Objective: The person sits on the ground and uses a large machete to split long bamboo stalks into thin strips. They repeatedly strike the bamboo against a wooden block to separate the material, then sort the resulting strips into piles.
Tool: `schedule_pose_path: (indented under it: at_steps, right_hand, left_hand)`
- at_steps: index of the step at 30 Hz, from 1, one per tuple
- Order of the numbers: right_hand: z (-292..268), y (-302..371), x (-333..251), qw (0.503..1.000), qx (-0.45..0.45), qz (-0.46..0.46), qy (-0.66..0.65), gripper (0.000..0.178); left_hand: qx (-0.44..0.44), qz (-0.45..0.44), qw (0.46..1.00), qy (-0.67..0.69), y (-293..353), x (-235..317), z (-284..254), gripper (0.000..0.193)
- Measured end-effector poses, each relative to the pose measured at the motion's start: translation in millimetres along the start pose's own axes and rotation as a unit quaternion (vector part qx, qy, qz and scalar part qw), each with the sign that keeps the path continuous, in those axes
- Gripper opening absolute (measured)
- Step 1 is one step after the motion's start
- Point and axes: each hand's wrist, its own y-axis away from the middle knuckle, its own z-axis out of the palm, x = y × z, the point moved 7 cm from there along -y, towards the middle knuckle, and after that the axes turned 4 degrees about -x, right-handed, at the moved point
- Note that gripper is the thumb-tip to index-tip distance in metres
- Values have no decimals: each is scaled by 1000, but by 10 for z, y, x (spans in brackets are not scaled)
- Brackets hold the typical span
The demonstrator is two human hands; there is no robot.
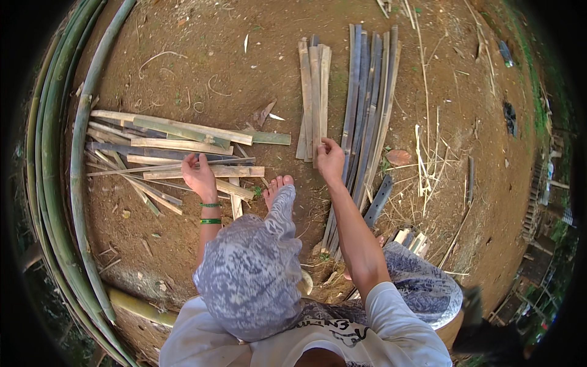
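My right hand point(331, 160) is closed on the near end of a pale bamboo strip point(315, 92), which lies in a small bundle of upright-running strips ahead of me. To the left, my left hand point(199, 175) is over a loose heap of split bamboo strips point(183, 142), its fingers slightly curled and apart. A dark strip point(165, 152) passes by its fingertips; whether they touch it is hard to see. Just right of my right hand lies a longer row of dark and pale bamboo strips point(365, 104), partly hidden by my forearm.
Long green bamboo poles point(58, 183) curve along the left side, with another pole point(143, 307) lower down. A dark flat piece point(378, 202) and short cut pieces point(409, 238) lie near my right knee. Thin dry twigs point(423, 165) litter the brown soil. My bare foot point(278, 186) is between my hands.
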Motion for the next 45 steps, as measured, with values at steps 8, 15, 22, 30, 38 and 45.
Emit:
schedule_pose_path:
  at_steps: [8,15,22,30,38,45]
  right_hand:
    - [714,356,-1248,944,-138,-298,14,35]
    - [1757,323,-1578,862,-313,-351,188,37]
    - [1680,590,-1583,861,-223,-436,135,37]
    - [1981,555,-1791,851,-281,-369,245,28]
    - [551,786,-982,952,-236,-90,-174,36]
    - [-2,643,-89,958,-74,62,-270,41]
  left_hand:
    - [-10,90,982,-164,145,70,69,34]
    - [-30,4,990,-141,94,-38,140,38]
    - [-70,-43,962,-259,-301,62,389,61]
    - [-106,-29,994,-18,-204,50,368,48]
    - [-257,-173,872,380,678,946,804,62]
    - [-524,-106,783,318,1156,1557,1838,51]
